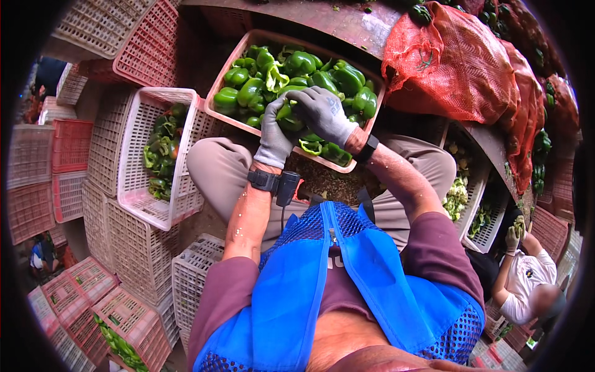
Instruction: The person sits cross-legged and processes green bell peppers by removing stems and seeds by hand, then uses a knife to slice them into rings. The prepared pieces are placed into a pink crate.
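Note:
Both my hands wear grey knit work gloves and meet over a pink plastic crate (226, 117) full of green bell peppers (300, 63). My left hand (273, 137) grips a green bell pepper (289, 119) from its left side. Over its top and right side lies my right hand (327, 112), with fingers bent; it hides part of the pepper. A pale, torn-looking pepper piece (276, 79) lies among the whole ones just beyond my hands. Cut or open peppers (310, 147) show in the crate's near corner.
A white crate (128, 186) with damaged peppers (162, 156) stands at left, among stacked crates (135, 251). Red mesh sacks (455, 69) lie on the ledge (344, 23) at upper right. Crates of pale scraps (455, 200) stand by my right knee; another gloved person (525, 274) sits beyond.

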{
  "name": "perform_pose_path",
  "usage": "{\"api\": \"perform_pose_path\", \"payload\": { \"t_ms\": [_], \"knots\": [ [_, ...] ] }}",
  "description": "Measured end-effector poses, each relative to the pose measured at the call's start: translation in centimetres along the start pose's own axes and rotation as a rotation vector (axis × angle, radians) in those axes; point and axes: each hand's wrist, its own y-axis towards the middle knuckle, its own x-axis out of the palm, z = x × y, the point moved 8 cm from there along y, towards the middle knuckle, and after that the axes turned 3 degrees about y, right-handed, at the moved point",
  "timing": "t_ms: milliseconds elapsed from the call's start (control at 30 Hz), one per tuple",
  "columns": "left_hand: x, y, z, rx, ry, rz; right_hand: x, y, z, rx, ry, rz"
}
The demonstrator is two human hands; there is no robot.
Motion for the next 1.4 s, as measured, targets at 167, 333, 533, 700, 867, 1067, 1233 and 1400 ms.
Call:
{"api": "perform_pose_path", "payload": {
  "t_ms": [167, 333, 533, 700, 867, 1067, 1233, 1400],
  "knots": [
    [1.7, 0.4, 2.4, 0.337, 0.566, -0.046, 7.7, -3.5, 12.2, 0.902, 1.116, 0.148],
    [3.3, 2.0, 12.3, 0.748, 1.378, 0.275, 0.8, -1.2, 10.6, 0.698, 0.369, 0.165],
    [1.4, 8.3, 9.8, 0.570, 2.339, 0.375, -0.4, -2.6, 8.6, 0.597, 0.010, 0.175],
    [6.6, 3.1, 4.3, 1.067, 1.881, -0.078, 0.4, -5.0, 7.5, 0.474, 0.210, 0.241],
    [4.0, 1.7, -0.4, 0.435, 1.191, -0.219, 0.2, -5.8, 4.2, 0.432, 0.047, 0.145],
    [4.3, 0.4, -1.1, 0.459, 1.138, -0.199, 2.1, -9.0, 5.3, 0.818, 0.334, 0.347],
    [4.2, 0.4, -1.7, 0.206, 0.889, -0.133, 2.2, -11.2, 9.1, 0.826, 0.766, 0.623],
    [5.6, 0.7, 9.5, 1.031, 1.432, 0.097, -13.1, -11.7, 8.0, 0.681, 0.351, 0.751]
  ]
}}
